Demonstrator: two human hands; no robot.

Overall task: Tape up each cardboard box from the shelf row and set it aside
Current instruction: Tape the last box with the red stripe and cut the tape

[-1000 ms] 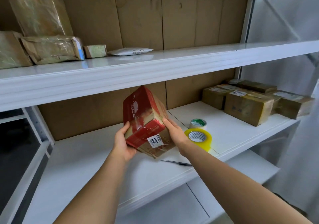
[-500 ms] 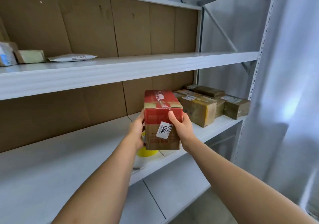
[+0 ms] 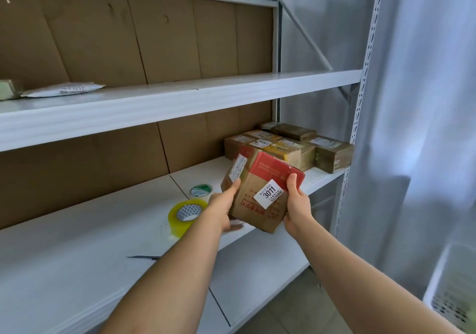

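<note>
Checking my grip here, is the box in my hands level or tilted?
Tilted. The box leans between the left hand and right hand, its label slanted.

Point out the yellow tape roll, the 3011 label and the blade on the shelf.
yellow tape roll (image 3: 177,219): head view, outer yellow band.
3011 label (image 3: 269,194): head view, label middle.
blade (image 3: 143,257): head view, mid-length.

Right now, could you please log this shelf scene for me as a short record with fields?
held item: box, tilted, red band on top, white label reading 3011
left hand: grips the box's left side
right hand: grips its right side
tape: yellow roll on the shelf, smaller green-and-white roll behind it
tool: thin dark blade near the shelf's front edge
other boxes: stack at the shelf's right end
upper shelf: white mailer
</note>
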